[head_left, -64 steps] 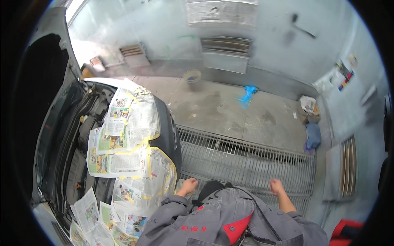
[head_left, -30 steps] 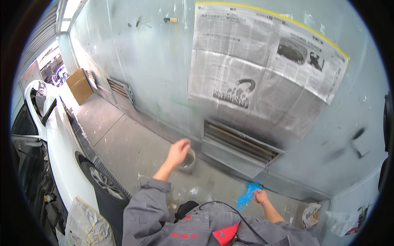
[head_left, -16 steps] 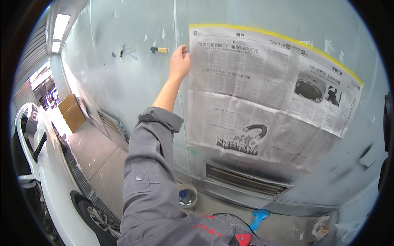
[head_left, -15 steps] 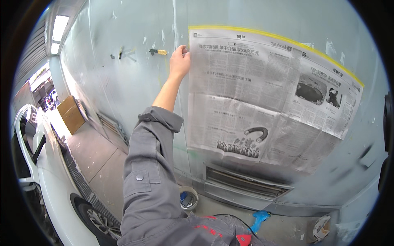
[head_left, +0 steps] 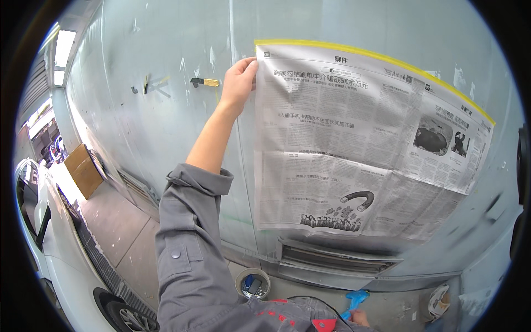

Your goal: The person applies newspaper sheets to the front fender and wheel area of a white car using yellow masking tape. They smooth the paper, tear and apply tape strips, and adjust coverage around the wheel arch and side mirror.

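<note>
A large newspaper sheet (head_left: 326, 133) hangs on the pale grey-green wall, its creased lower part standing slightly off it. Along its top edge runs a strip of yellow masking tape (head_left: 381, 51). My left hand (head_left: 239, 83) grips the sheet's left edge just below the top corner, thumb in front and fingers partly hidden behind the paper. A grey sleeve, rolled back, covers that arm. At the lower edge, only a small part of my right hand (head_left: 360, 317) shows, low by my body; its fingers are mostly hidden.
A bucket (head_left: 253, 283) with dark and blue items stands on the floor below a wall vent (head_left: 337, 258). Crumpled blue plastic (head_left: 357, 299) lies to its right. At left are a white car (head_left: 72, 249) and a cardboard piece (head_left: 84, 171). Tape scraps (head_left: 204, 82) cling to the wall.
The view has shifted, so the wall and newspaper sit lower. My left hand has slid its hold slightly and now pinches the paper's edge with the thumb in front. My right hand has come into view below.
</note>
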